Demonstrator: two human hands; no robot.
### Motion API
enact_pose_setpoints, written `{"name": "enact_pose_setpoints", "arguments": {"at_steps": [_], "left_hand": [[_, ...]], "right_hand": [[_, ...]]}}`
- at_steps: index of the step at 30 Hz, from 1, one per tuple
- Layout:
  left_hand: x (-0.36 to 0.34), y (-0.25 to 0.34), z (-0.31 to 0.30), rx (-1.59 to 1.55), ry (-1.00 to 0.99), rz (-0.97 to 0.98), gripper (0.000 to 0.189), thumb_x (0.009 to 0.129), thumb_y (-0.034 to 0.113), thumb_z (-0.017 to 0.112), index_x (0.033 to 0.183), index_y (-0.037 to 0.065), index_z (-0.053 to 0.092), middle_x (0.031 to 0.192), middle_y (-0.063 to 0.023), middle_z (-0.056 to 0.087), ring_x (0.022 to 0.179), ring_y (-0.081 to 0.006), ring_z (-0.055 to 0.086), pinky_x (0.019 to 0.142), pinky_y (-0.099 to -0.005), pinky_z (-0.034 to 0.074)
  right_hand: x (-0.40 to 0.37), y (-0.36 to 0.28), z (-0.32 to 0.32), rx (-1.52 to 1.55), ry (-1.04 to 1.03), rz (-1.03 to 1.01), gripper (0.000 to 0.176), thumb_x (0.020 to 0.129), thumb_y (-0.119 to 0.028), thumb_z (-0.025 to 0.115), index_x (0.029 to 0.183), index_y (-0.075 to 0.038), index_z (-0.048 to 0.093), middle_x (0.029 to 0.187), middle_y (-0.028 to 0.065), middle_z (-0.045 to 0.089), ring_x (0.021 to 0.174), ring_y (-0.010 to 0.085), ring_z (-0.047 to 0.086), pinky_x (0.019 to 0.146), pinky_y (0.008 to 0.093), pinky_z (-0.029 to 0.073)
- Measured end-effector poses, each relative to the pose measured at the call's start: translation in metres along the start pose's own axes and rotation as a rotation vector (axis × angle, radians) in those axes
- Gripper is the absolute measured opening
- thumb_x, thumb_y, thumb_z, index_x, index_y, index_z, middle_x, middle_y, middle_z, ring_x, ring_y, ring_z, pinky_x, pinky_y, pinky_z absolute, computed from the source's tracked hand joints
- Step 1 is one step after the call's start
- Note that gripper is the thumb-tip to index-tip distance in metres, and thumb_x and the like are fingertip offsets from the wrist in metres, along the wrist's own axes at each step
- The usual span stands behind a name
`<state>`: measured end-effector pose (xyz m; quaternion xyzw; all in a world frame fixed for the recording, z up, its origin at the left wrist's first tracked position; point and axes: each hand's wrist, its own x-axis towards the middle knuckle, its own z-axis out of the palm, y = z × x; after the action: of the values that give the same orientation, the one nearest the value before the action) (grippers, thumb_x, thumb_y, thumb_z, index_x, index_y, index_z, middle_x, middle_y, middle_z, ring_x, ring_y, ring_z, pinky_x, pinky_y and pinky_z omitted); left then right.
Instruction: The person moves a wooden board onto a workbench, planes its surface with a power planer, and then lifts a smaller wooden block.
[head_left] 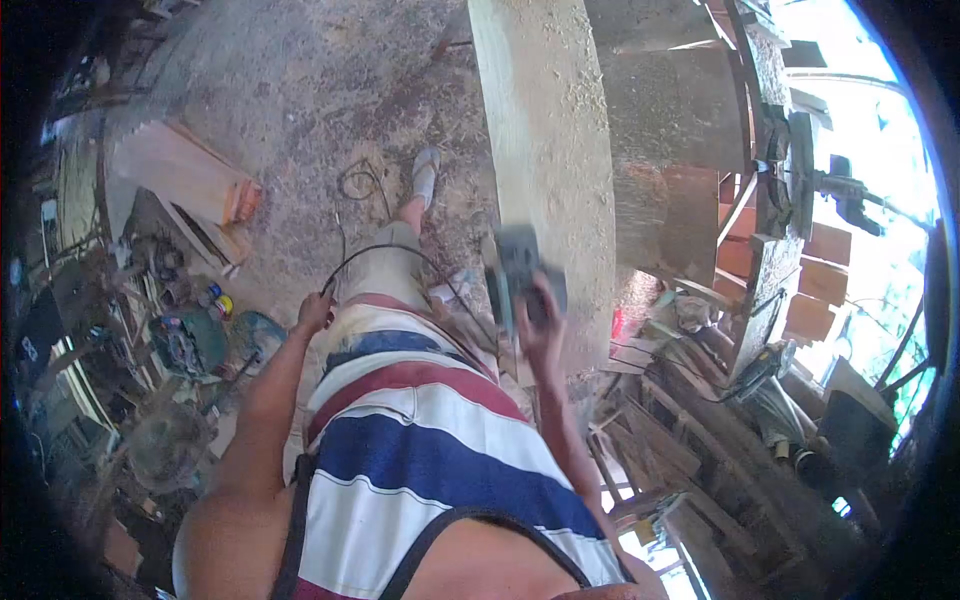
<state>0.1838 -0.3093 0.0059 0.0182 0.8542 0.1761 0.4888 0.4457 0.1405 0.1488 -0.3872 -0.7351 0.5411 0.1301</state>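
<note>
A dark electric hand planer rests on a long pale board, near its end closest to me. My right hand is wrapped around the planer's handle, slightly blurred by motion. Curly wood shavings lie scattered over the board's right half. Beside my left hip, my left hand is closed on a black power cord. From there the cord arcs across in front of my body toward the planer.
Loops of cord lie on the dusty floor by my foot. Stacked planks and cluttered tools stand at left. Wide brown panels adjoin the board on the right. Scrap timber fills the lower right.
</note>
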Motion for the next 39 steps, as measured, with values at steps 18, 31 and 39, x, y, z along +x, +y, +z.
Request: {"name": "enact_pose_setpoints", "arguments": {"at_steps": [18,31,39], "left_hand": [[-0.009,0.063,0.027,-0.534,0.179,-0.108,0.083,0.105,0.075,0.047,0.097,-0.002,0.077,0.068,-0.0127,0.068,0.058,-0.0249,0.067,0.059,-0.0402,0.054],[0.030,0.055,0.049,-0.201,0.247,-0.026,0.071,0.113,0.058,0.038,0.103,0.002,0.080,0.075,-0.0167,0.075,0.079,-0.0357,0.076,0.082,-0.0468,0.059],[0.060,0.112,-0.023,-0.600,0.160,-0.204,0.062,0.112,0.056,0.051,0.109,0.000,0.079,0.073,-0.0116,0.074,0.059,-0.0201,0.070,0.057,-0.0370,0.055]], "right_hand": [[0.231,-0.101,0.077,-0.194,0.025,-0.202,0.049,0.093,-0.022,0.079,0.137,-0.002,0.070,0.103,0.0315,0.077,0.096,0.0415,0.079,0.083,0.0450,0.060],[0.506,-0.198,0.176,-0.298,0.080,-0.259,0.050,0.089,-0.029,0.076,0.130,-0.002,0.076,0.115,0.0256,0.080,0.108,0.0394,0.077,0.096,0.0471,0.059],[0.703,-0.263,0.236,-0.447,-0.036,-0.403,0.050,0.089,-0.043,0.070,0.120,-0.005,0.079,0.110,0.0271,0.078,0.109,0.0439,0.075,0.097,0.0503,0.058]]}}
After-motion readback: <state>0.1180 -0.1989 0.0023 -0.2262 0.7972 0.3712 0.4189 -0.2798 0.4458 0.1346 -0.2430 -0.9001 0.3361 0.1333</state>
